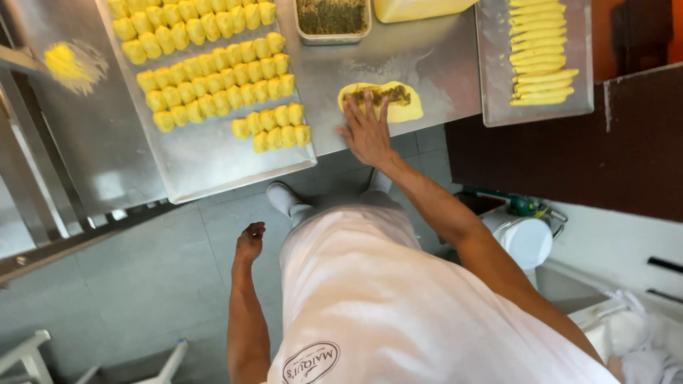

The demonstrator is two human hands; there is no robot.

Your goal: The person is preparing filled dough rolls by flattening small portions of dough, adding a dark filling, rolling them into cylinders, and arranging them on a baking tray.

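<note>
Yellow dough, soft and matte, dominates the stainless steel worktop [441, 67]. One flat oval dough piece [405, 107] lies near the front edge, a streak of dark green-brown filling [388, 94] along its middle. The right hand [366, 128] is pressed on its near-left side, fingers spread and flat — a released grip, nothing clasped, fingertips touching dough and filling. The left hand [250, 242] hangs at the person's side above the grey tiled floor [142, 277], well apart from the worktop, fingers loosely curled around nothing.

To the left sits a metal tray [213, 156] with rows of small, plump, rounded yellow pieces [213, 78] packed touching each other. To the right a second tray [562, 107] carries long, slim, finger-shaped rolls [541, 64] stacked in a column. A shallow rectangular tub [332, 21] of the same coarse dark filling stands at the back, beside a large smooth block of dough [413, 8]. A white apron [384, 299] covers the lap.

Risks, as judged:
- Dough looks thin and tender; uneven pressure from splayed fingers could tear it or squeeze filling out of the edge.
- The piece lies close to the worktop's front edge — a sideways drag could slide it off.
- The left tray overhangs the edge somewhat; a knock from the hip could tip it.
- Steel looks faintly floured; sticking remains possible.
</note>
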